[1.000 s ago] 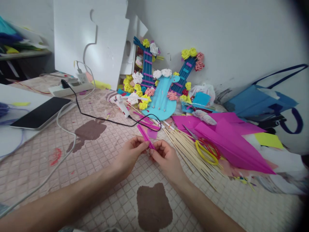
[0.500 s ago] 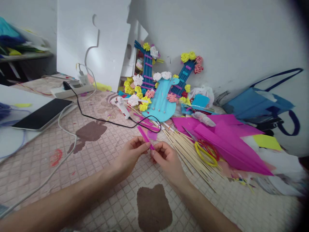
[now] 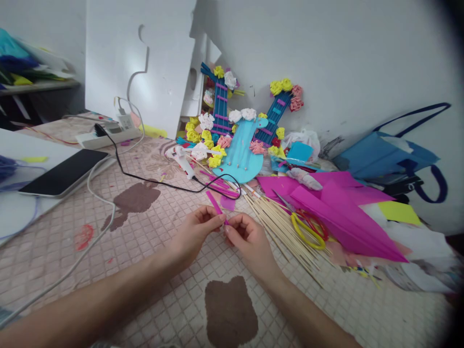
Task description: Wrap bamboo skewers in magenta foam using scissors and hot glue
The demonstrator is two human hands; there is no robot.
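Patterned table (image 3: 163, 299), pink strip (image 3: 213, 200) pinched at its near end

Along the table's far edge, against a pale wall (image 3: 326, 53), stand a light-blue guitar (image 3: 241, 157) and two dark-blue necks (image 3: 221, 104), trimmed with paper flowers (image 3: 217, 158); these look finished, or close to it. Several pink pieces (image 3: 219, 182) lie between the glue gun (image 3: 185, 166) and the sticks (image 3: 286, 237), apparently already cut or shaped.

The strip is over the table's middle, its free end slanting toward the far edge. Left hand (image 3: 199, 227): thumb and forefinger are closed on it near its lower end. Right hand (image 3: 248, 237): thumb and fingertips grasp that lower end, just beside the left fingertips, the other fingers curled. It looks partway through shaping; whether it is folded, rolled or glued cannot be told, as the fingertips cover the end.

Plenty of material seems unused: toward the table's right edge lie large pink sheets (image 3: 340, 212), with scissors (image 3: 295, 225) between them and the sticks, which look mostly bare.
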